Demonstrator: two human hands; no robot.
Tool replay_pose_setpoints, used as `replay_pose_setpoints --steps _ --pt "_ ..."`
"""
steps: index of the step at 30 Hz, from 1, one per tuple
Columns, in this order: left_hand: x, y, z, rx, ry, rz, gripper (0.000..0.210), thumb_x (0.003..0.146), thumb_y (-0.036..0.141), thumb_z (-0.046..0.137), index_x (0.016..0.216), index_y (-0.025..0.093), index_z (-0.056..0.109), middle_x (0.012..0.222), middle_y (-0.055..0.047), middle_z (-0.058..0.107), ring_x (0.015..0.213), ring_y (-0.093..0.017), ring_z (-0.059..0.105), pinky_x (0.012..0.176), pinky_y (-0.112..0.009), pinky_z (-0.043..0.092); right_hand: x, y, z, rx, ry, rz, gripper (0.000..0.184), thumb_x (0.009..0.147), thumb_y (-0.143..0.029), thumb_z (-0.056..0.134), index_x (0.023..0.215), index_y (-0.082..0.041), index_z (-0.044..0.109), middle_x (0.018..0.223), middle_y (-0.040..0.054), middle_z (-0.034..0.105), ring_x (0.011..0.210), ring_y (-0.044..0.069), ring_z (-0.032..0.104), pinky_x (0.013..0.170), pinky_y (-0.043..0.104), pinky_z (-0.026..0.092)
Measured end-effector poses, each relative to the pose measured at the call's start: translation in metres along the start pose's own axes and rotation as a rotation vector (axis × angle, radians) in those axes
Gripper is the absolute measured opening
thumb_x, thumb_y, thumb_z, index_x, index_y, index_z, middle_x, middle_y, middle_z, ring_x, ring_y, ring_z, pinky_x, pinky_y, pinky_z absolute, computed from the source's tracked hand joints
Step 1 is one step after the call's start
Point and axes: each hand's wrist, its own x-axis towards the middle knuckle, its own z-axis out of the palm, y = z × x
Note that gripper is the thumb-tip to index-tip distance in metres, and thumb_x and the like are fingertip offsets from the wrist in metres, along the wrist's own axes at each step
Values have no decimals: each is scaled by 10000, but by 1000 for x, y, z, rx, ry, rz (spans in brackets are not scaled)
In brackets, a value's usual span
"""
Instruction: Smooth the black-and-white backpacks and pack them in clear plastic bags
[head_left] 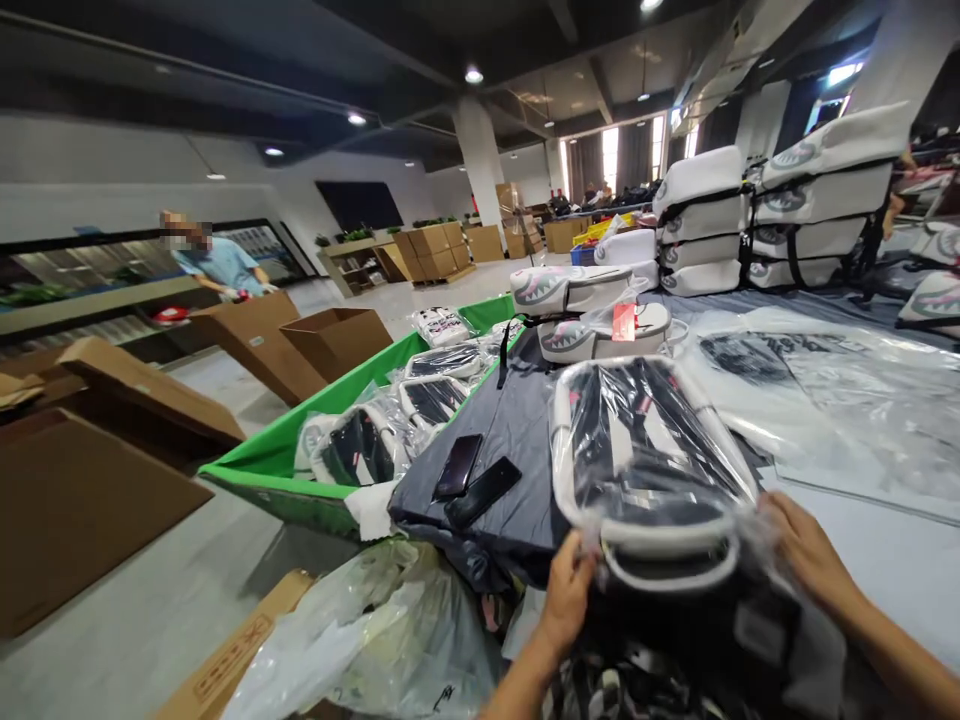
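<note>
A white and black backpack [652, 450] lies in a clear plastic bag on the dark-covered table, its white top handle toward me. My left hand [568, 595] pinches the bag's plastic at the near left corner. On the other side, my right hand [806, 545] has its fingers at the near right corner of the bag, partly blurred, apparently gripping the plastic. Behind the bagged backpack lie two white backpacks with shark-mouth prints [574, 335], one on the other, with a red tag [624, 322] on the lower one.
Two phones [484, 492] lie at the table's left. Beside it stands a green-rimmed bin [277, 485] of bagged backpacks. Stacked white backpacks [701, 220] and plastic bags [862, 400] are at right. Cardboard boxes [97, 500] and a person [221, 262] are at left.
</note>
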Motion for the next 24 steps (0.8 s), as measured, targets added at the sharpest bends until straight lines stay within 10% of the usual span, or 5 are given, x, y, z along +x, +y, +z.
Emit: replay_pose_setpoints --steps 6,10,13,17,24 --pt "29 17 -46 -152 555 0 550 705 678 662 961 191 656 955 -98 735 839 -248 708 768 -370 565 36 -4 -48 -105 56 159 563 678 -722 405 917 -237 560 1001 202 726 941 360 699 878 481 515" --pt "-24 -2 7 -324 80 -320 807 793 871 414 894 122 697 806 -163 740 691 -256 704 622 -350 536 -17 18 -53 -24 -139 332 682 655 -815 469 970 -239 652 1085 163 758 1009 366 717 893 468 550" --pt "-44 1 84 -87 -303 -145 667 806 672 662 1213 145 706 1095 -145 750 884 -226 684 790 -331 533 -55 16 -38 -95 -179 290 800 591 -814 615 1139 -233 663 1256 141 718 1164 371 670 992 475 534" --pt "-28 17 151 127 -357 -113 561 736 366 802 1242 158 680 851 -11 700 678 -139 547 737 -287 471 -70 11 -19 -324 -111 218 672 762 -678 431 1219 -241 655 1123 115 763 1023 391 717 831 524 563" --pt "-20 42 125 -489 -455 -395 462 575 443 954 819 130 719 784 -28 708 734 -157 626 739 -274 480 -77 15 -22 218 -476 37 549 850 -706 489 894 -212 722 849 78 745 780 263 684 727 366 563"
